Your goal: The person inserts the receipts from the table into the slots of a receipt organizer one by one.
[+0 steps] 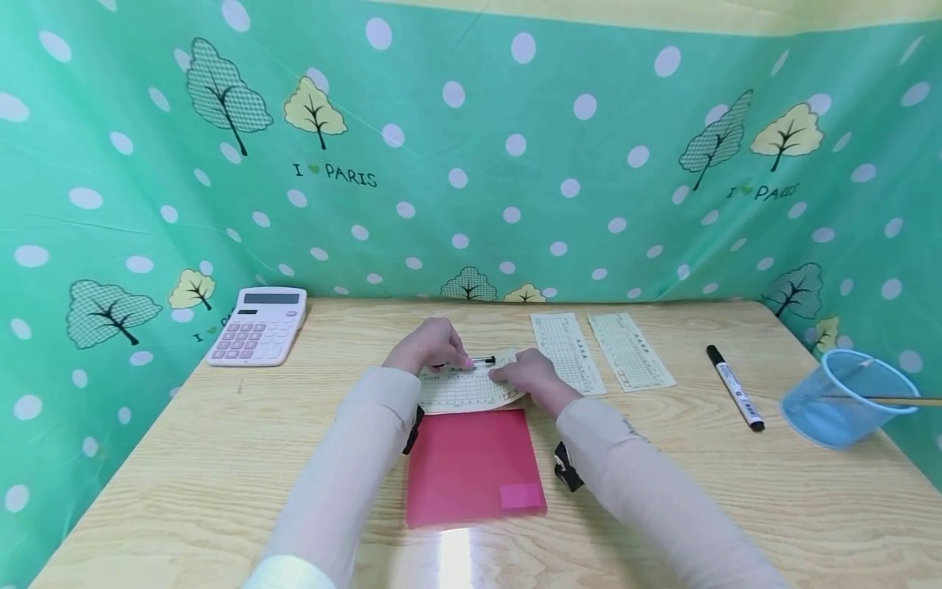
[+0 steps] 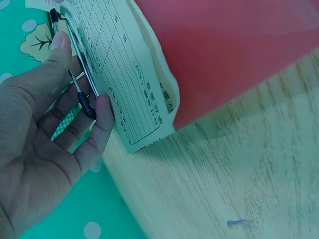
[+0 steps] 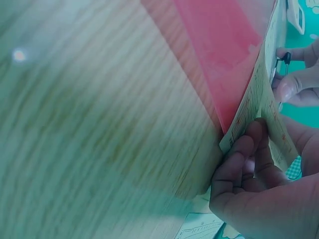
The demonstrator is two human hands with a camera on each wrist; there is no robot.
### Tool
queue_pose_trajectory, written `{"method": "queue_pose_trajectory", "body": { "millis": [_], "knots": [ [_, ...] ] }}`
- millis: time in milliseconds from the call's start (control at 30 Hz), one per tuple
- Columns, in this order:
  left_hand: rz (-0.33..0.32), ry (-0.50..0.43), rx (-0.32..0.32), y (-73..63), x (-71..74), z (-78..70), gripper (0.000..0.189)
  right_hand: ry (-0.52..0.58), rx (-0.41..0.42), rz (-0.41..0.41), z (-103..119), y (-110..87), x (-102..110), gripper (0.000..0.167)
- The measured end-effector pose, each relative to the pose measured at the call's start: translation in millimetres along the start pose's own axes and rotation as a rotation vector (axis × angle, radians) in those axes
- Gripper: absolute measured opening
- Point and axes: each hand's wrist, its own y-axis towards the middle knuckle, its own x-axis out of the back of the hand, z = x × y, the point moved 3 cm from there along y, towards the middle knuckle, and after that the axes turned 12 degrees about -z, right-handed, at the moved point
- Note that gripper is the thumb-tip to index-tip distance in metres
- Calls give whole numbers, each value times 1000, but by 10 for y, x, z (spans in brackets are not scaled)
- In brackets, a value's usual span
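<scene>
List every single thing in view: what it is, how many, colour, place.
wood-grain table: one, pale brown, before the person
patterned cloth backdrop: one, green with white dots, behind the table
rectangular calculator: one, pink and white, back left
slim paper slips: two, cream, back, right of centre
flat plastic folder: one, red, centre
small rectangular label: one, pink, folder's near right corner
printed paper sheets: count unclear, cream, folder's far end
thin metal clip: one, silver with black ends, sheets' far edge
cylindrical marker: one, white and black, right
round cup: one, light blue, far right
thin stick: one, tan, across the cup's rim
long sleeves: two, off-white, both arms
left hand: one, holding the clip
right hand: one, pinching the sheets
</scene>
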Motion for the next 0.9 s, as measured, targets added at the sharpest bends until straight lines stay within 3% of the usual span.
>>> {"method": "queue_pose_trajectory", "body": {
  "millis": [333, 733, 900],
  "knots": [
    [-13, 19, -6, -2, -26, -4, 16, 33, 8, -6, -16, 13, -8, 21],
    [-18, -10, -3, -26, -29, -30, 14, -40, -8, -23, -20, 40, -9, 27],
    [-14, 24, -10, -20, -17, -26, 13, -42, -8, -26, -13, 32, -14, 39]
  ]
}}
